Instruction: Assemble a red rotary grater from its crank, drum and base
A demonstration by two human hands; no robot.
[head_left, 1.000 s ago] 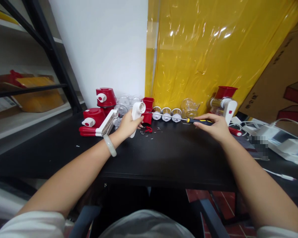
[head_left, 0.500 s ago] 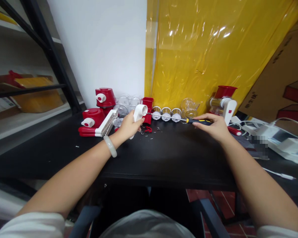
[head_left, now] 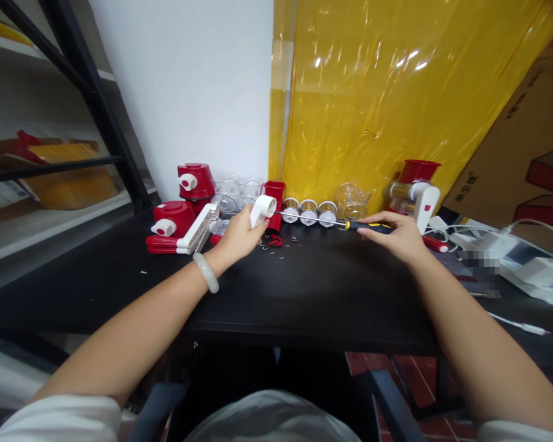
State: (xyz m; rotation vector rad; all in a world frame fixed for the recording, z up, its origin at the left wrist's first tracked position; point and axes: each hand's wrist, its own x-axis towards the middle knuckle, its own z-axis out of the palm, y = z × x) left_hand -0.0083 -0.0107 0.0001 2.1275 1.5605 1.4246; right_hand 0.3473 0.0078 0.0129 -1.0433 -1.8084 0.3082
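My left hand (head_left: 241, 236) is closed around a white plastic crank handle (head_left: 262, 210), its round socket facing right. In my right hand (head_left: 395, 232) is a screwdriver (head_left: 368, 227) with a black and yellow grip, held level between thumb and fingers. Its long thin shaft points left, and the tip reaches the socket; whether it touches a screw inside is hidden. Beneath the left hand, small screws (head_left: 281, 258) and a red plastic piece (head_left: 275, 241) lie scattered on the black table (head_left: 322, 301).
Red grater housings (head_left: 198, 180) and white crank arms with red handles (head_left: 163, 245) stand at left. Clear plastic parts (head_left: 230, 187), a red hopper (head_left: 274, 188) and metal grating drums (head_left: 308, 212) line the back. An assembled grater (head_left: 421, 178) stands right, near white cables and power strips (head_left: 529, 264).
My left hand and the white crank handle have shifted very slightly to the right. The screwdriver stays level at the socket, and my right hand has barely moved.
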